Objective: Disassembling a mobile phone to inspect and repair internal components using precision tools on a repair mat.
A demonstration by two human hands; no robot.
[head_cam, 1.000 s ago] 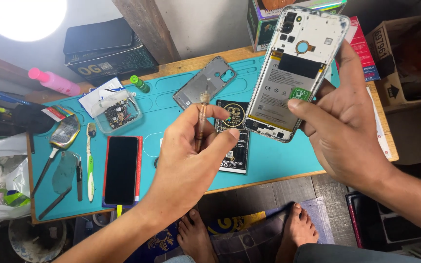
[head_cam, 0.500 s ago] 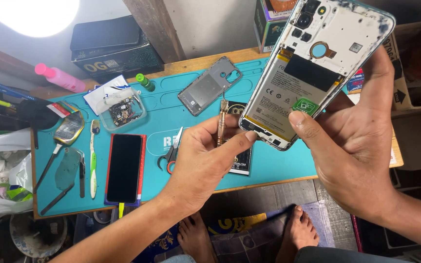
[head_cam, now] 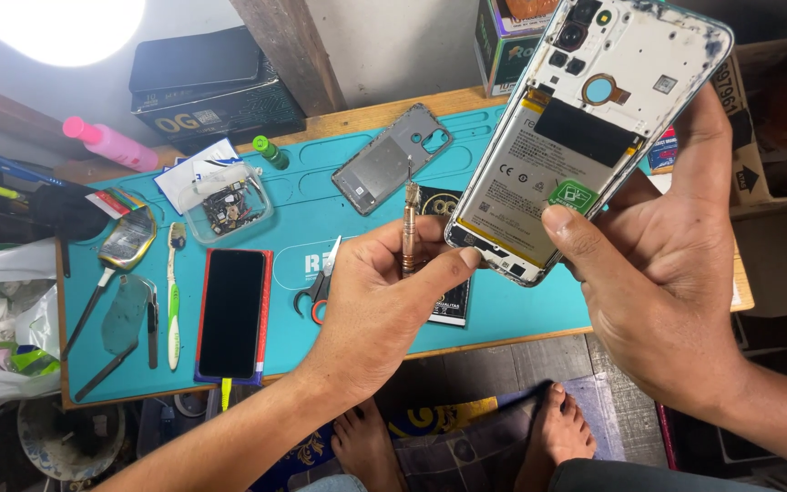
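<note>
— So, L to R, what's on the bench?

— Far left edge: pink bottle point(head_cam: 109, 143) lying up by the wall, tweezers point(head_cam: 86, 312) and a white-green toothbrush point(head_cam: 173, 296) flat on the teal mat point(head_cam: 321, 214). Clear plastic tub point(head_cam: 228, 210) w/ small parts just above those. Next, a dark phone point(head_cam: 232, 312) screen-up on a red-edged case, near the front edge of the mat.

— Scissors?

— Yep, small scissors point(head_cam: 319, 284), partly behind the left hand point(head_cam: 380, 305). Grey back cover point(head_cam: 392, 158) lies further back on the mat, tilted, well apart from the hands.

— And the L hand?

— Fingers curled, thumb and forefinger pinching a slim copper-coloured screwdriver point(head_cam: 408, 228), shaft upright, tip pointing up. Thumb tip touches the bottom corner of the opened phone point(head_cam: 585, 137). A dark flat battery-like pack point(head_cam: 444, 260) sits on the mat under that hand, mostly hidden.

— The phone itself?

— Held up off the mat, tilted, camera end toward the wall. Back is off: white battery, black patch, round sensor ring all showing. Right hand point(head_cam: 676, 282) grips it, thumb pressed on the green sticker near the lower end, fingers wrapped behind the far edge.

— Behind that?

— Black box point(head_cam: 216, 87) upper left by the wall, colourful carton point(head_cam: 503, 41) behind the phone, cardboard box point(head_cam: 767, 137) far right. Bare feet show below the bench.
</note>
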